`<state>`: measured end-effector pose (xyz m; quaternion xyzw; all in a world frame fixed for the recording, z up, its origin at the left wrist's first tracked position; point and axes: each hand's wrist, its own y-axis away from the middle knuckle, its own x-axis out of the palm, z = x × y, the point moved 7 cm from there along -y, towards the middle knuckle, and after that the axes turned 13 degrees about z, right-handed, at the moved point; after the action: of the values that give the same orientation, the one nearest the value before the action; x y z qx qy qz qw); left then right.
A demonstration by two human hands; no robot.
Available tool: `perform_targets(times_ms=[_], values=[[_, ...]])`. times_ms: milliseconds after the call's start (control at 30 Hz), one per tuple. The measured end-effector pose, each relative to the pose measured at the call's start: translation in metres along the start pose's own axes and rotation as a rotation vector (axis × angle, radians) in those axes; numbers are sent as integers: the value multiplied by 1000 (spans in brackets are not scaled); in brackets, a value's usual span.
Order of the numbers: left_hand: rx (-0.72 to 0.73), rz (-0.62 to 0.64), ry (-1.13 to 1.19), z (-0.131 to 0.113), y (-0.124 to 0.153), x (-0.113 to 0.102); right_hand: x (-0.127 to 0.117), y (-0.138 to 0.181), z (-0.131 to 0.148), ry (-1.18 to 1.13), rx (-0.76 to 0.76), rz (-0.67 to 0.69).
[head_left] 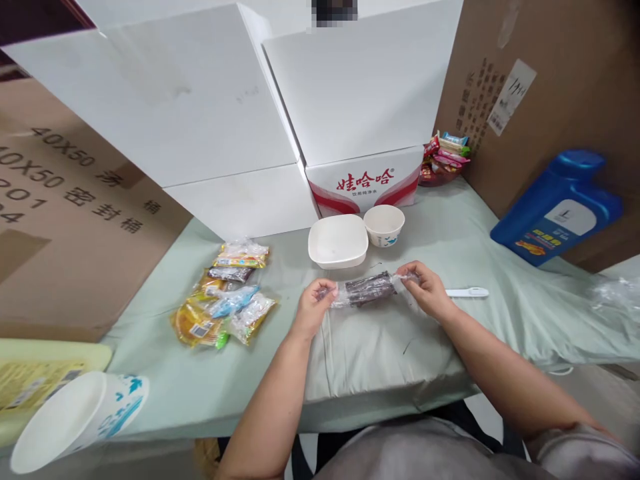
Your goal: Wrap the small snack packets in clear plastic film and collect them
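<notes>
A transparent plastic packet point(371, 289) with dark brown, strip-like contents is stretched level between my two hands, just above the cloth. My left hand point(317, 301) pinches its left end. At the opposite end, my right hand point(421, 285) grips the crumpled wrapper between thumb and fingers. Whether the packet is open cannot be made out. Just beyond it stand a white rectangular bowl point(338, 243) and a round paper bowl point(384, 225) with a blue print. A white plastic utensil point(468, 293) lies beside my right wrist, partly hidden by it.
Several snack packets point(220, 297) lie in a pile on the left. A paper bucket point(80, 420) and a yellow container point(45, 380) are near the left edge. White boxes point(360, 87) wall the back. A blue bottle point(560, 207) and a bowl of wrapped sweets point(444, 160) stand right.
</notes>
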<state>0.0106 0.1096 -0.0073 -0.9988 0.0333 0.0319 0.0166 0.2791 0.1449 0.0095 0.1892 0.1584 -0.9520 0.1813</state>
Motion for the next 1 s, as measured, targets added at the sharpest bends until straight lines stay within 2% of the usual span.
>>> perform_targets(times_ms=[67,133,200,267,333,400,433,500,567,633,733,833,900,1000], values=[[21,-79,9,2,0,-7,1,0,-5,-76,11,-43],[11,-168,4,8,-1,-17,-6,1,-13,-74,71,-146],[0,-279,-39,13,0,-29,-17,5,-15,15,123,-275],[23,-422,-136,11,5,-43,-26,9,-5,150,88,-360],[99,-577,-306,-2,16,-53,-23,11,14,292,-32,-336],[208,-643,-517,-22,26,-50,-6,11,31,405,-168,-195],[263,-603,-615,-31,27,-42,4,11,35,455,-217,-110],[335,-394,-784,-41,24,-18,22,10,36,550,-240,15],[331,-149,-922,-38,17,8,30,8,29,633,-189,53],[280,-2,-1045,-30,12,25,30,7,22,682,-134,56],[275,25,-1169,-31,12,35,25,6,24,665,-163,57],[400,7,-1247,-48,27,45,20,9,42,533,-325,95],[484,66,-1286,-57,43,56,20,14,53,416,-421,200],[518,239,-1346,-54,73,74,28,21,57,310,-414,446]])
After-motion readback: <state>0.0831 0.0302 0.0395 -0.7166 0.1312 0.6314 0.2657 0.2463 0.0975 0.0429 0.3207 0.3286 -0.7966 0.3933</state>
